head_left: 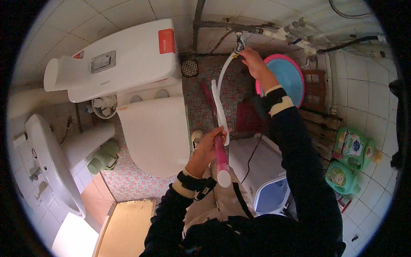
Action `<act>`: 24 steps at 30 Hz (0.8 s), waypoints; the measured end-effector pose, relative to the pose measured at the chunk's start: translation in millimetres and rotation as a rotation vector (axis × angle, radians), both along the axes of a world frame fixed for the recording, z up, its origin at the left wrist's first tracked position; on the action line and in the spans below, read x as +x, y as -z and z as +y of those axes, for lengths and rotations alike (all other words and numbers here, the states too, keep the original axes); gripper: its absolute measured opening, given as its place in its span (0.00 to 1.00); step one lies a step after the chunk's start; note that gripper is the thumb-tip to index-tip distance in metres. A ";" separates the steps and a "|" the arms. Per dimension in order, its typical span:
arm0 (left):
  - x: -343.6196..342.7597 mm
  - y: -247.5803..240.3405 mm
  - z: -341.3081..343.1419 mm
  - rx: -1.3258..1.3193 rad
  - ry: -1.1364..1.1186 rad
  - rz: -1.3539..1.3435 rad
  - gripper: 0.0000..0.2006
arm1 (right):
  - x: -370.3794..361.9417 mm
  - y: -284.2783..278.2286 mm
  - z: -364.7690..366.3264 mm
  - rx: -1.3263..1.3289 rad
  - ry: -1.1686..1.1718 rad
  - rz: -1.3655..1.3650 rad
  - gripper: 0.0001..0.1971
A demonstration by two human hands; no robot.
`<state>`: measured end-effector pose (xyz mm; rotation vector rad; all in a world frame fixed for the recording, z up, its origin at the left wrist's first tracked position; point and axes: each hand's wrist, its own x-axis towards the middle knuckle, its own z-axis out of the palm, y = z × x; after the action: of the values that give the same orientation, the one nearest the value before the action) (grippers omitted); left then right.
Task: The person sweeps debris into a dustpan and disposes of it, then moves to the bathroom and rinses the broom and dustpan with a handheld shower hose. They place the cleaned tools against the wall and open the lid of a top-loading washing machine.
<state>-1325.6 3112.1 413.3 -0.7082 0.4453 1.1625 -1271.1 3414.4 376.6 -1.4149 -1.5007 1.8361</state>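
My left hand [206,147] is closed round a pink pole [221,156] with a white cap on its upper end. The pole slants down towards the floor, where its far end is hard to make out. A white hose [223,70] runs from the metal tap [240,43] on the far wall down to my left hand, its lower part lying against the pole. Another stretch of white tube [214,90] lies alongside. With its fingertips, my right hand [256,64] grips the tap at the hose's upper end; part of the grip is hidden.
A white toilet [152,137] with its lid down stands to the left, beyond it a washbasin [55,167]. Right of the tap is a pink-rimmed blue basin [289,79]. A grey-white appliance [252,160] stands close before me. Green bottles [353,147] sit at right.
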 end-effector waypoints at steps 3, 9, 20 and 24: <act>2.3 1.1 -2.1 -0.019 0.018 0.014 0.15 | -0.1 -4.8 -8.4 0.017 -0.009 -0.051 0.13; 4.6 2.2 -3.9 -0.006 0.016 0.006 0.12 | 44.9 -4.8 -116.6 -0.074 -0.215 -0.127 0.29; -2.7 17.7 2.0 0.012 -0.219 -0.075 0.12 | 136.9 54.5 -263.4 -0.386 -0.407 0.203 0.19; -0.8 19.9 6.1 0.002 -0.156 -0.069 0.12 | 129.0 84.1 -274.1 -0.274 -0.468 0.169 0.20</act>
<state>-1326.4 3118.1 393.4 -0.7898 0.3358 1.2800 -1142.1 3140.4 292.5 -1.0347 -1.6398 2.4533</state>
